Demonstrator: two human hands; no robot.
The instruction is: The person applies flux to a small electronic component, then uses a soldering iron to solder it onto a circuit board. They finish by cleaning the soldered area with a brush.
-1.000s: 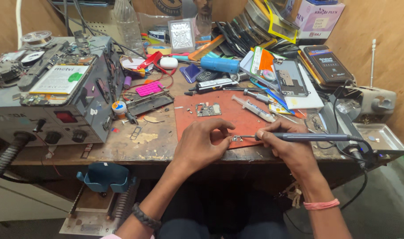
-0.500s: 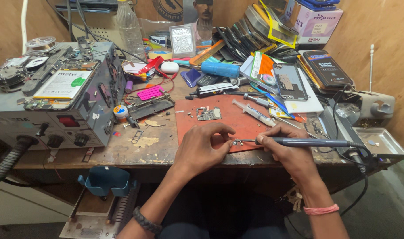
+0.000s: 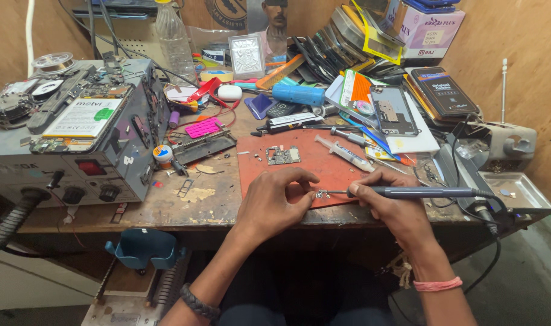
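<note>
The left hand [image 3: 275, 202] curls over a tiny metal part [image 3: 319, 194] on the red mat [image 3: 323, 163], fingertips pinching or pressing it; the fingers hide most of it, so its shape is hard to make out. At 3 o'clock of it, the right hand [image 3: 387, 202] grips a soldering iron [image 3: 420, 192], tip touching the part. The mat's near edge runs along the bench edge [image 3: 185, 220]. At 12 o'clock lies a small circuit board [image 3: 283, 155]; bare mat lies between. The power supply [image 3: 76, 151] at 9 o'clock is cut off on the left.
</note>
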